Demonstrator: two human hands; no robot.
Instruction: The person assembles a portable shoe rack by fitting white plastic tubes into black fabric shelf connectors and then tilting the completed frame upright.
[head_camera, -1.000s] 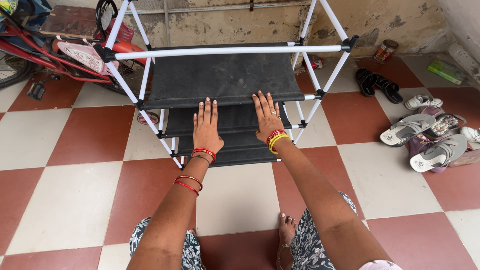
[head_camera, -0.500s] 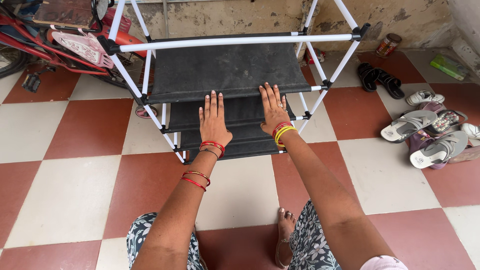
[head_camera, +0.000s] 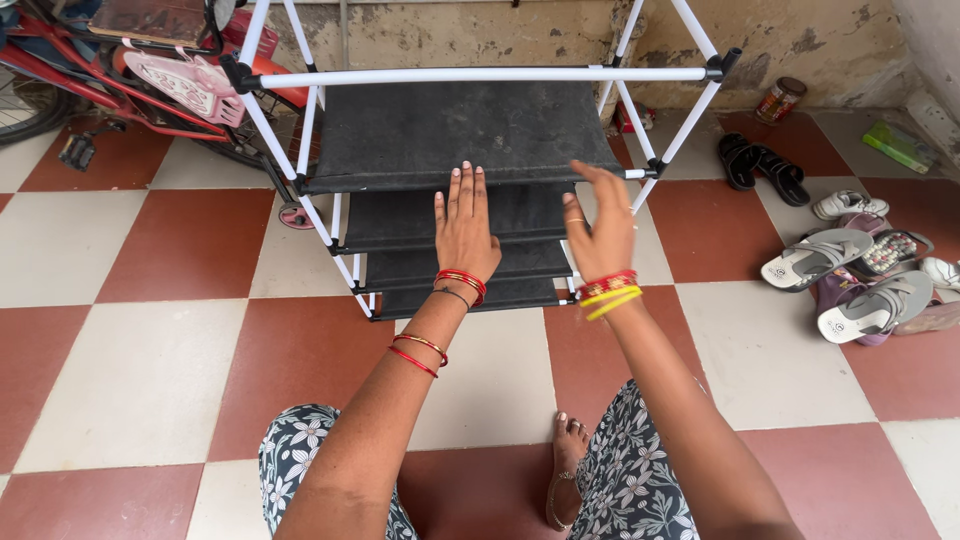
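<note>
A shoe rack (head_camera: 480, 76) of white tubes and black fabric shelves stands on the checkered floor in front of me. My left hand (head_camera: 463, 228) lies flat, fingers together, on the second black shelf (head_camera: 400, 215). My right hand (head_camera: 598, 225) is lifted off the shelves, turned edge-on with fingers loosely spread, holding nothing. Red and yellow bangles circle both wrists. My bare foot (head_camera: 568, 470) shows at the bottom between patterned trouser legs.
A red bicycle (head_camera: 130, 70) leans at the back left beside the rack. Several sandals and shoes (head_camera: 850, 270) lie on the floor at the right, with black sandals (head_camera: 760, 165) and a can (head_camera: 780, 100) near the wall.
My right hand has lifted off the shelf and turned sideways. The left hand stays flat on the shelf. The view has moved closer to the rack.
</note>
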